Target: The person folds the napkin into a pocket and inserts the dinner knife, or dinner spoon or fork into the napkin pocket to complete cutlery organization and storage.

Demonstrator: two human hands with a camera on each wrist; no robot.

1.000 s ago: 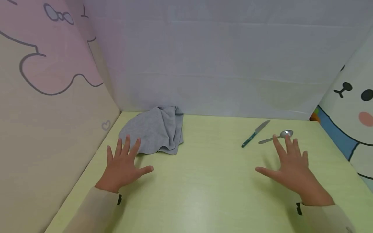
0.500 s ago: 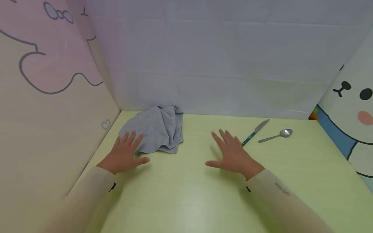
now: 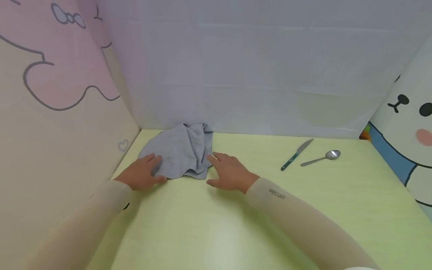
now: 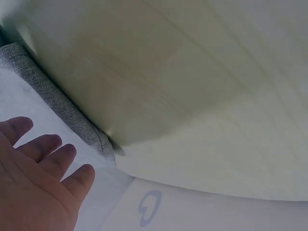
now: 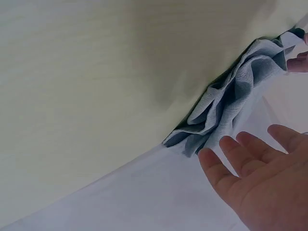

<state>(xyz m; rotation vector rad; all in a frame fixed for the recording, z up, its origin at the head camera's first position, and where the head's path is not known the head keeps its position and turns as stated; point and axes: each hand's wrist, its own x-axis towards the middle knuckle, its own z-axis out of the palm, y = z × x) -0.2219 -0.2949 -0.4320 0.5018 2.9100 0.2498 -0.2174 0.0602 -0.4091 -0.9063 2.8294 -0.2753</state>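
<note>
A crumpled grey cloth (image 3: 179,150) lies at the back left of the pale yellow table, loose folds along its right side. My left hand (image 3: 140,174) is at its front left edge, fingers spread and overlapping the cloth in the head view. On the opposite side my right hand (image 3: 233,172) has its fingertips right at the cloth's right edge, thumb apart. Both wrist views show relaxed, extended fingers: the left hand (image 4: 43,178) beside the cloth's hem (image 4: 62,106), the right hand (image 5: 264,173) by the bunched folds (image 5: 231,91). Neither palm holds anything.
To the right on the table (image 3: 216,232) lie a knife (image 3: 297,154) with a patterned green handle and a metal spoon (image 3: 320,158). A white sheet (image 3: 249,75) hangs behind the table. Printed panels stand on the left (image 3: 67,131) and right (image 3: 411,150).
My right hand has swept left from near the spoon, past the knife, to the cloth's right edge. The left hand has shifted slightly and come down to the cloth. The cloth looks unmoved.
</note>
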